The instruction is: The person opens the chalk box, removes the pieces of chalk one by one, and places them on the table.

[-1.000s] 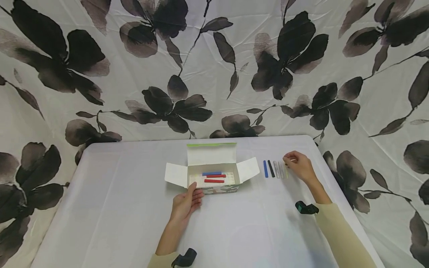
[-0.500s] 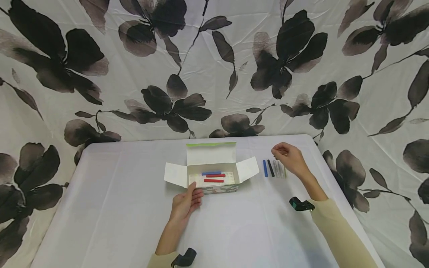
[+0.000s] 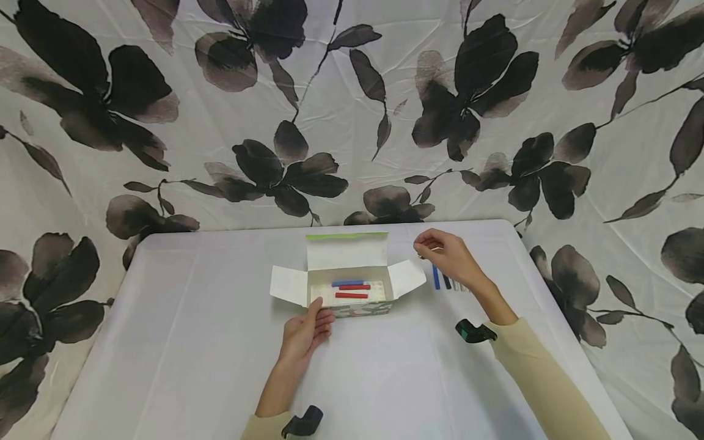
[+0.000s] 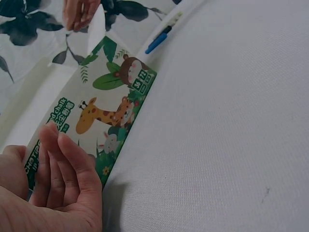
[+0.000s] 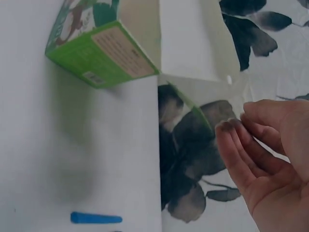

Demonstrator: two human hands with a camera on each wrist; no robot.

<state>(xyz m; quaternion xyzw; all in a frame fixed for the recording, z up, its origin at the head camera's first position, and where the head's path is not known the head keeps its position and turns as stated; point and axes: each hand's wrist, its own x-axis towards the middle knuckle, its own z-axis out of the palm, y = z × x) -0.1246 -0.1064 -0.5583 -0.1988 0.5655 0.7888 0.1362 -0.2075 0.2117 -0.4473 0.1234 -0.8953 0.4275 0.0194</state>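
Note:
An open chalk box (image 3: 363, 310) with animal pictures stands on the table. Blue and red chalks (image 3: 352, 296) lie on top of paler pieces inside it. At its front left corner my left hand (image 3: 301, 336) holds the front wall, thumb over the rim and fingers along the outside, as the left wrist view (image 4: 72, 179) also shows. My right hand (image 3: 448, 253) is in the air just right of the box's right flap (image 3: 407, 278), fingers loosely bent; no chalk shows between them. Beneath it lies a row of chalks, with a blue chalk (image 3: 436, 278) at its left end, partly hidden.
The table (image 3: 220, 342) has a white cover, and its far edge lies close behind the box. Behind it hangs a floral cloth (image 3: 374, 122). The box's lid (image 3: 348, 252) stands up at the back, and its left flap (image 3: 288, 285) sticks outward.
My right hand has moved left from the right end of the chalk row toward the box, passing above the chalks. My left hand and the box have stayed in place.

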